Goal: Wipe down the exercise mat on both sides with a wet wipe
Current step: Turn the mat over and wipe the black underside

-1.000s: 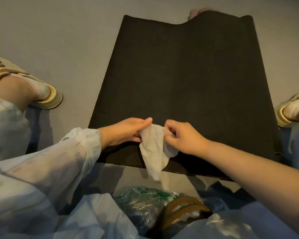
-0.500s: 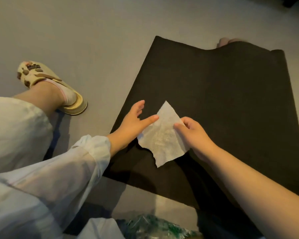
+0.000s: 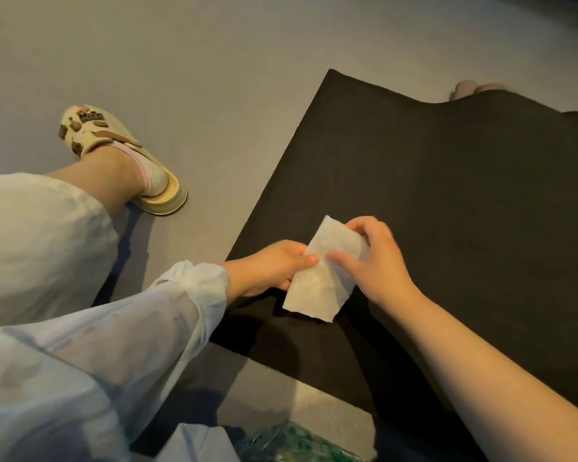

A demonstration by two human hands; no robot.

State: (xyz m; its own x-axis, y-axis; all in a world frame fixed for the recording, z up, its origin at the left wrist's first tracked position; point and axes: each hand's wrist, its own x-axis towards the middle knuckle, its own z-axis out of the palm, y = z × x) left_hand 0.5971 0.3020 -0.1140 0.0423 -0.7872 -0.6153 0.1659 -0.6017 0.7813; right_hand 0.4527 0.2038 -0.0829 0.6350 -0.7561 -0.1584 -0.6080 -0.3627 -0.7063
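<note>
Both hands hold the wet wipe just above the near end of the dark exercise mat: the left hand pinches its nine-o'clock edge, the right hand its twelve-to-three-o'clock edge. To wipe well, I'd fold it into a flat pad, then press it down in overlapping strokes toward twelve o'clock. The mat lies on a grey floor, with a slippered foot at ten o'clock.

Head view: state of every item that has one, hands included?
Wet wipe: unfolded, held above the mat by both hands.
Mat: flat on the floor, far edge wavy.
Left hand: pinching the wipe's left edge.
Right hand: gripping the wipe's right side.
Slipper: on the foot, left of the mat.
</note>
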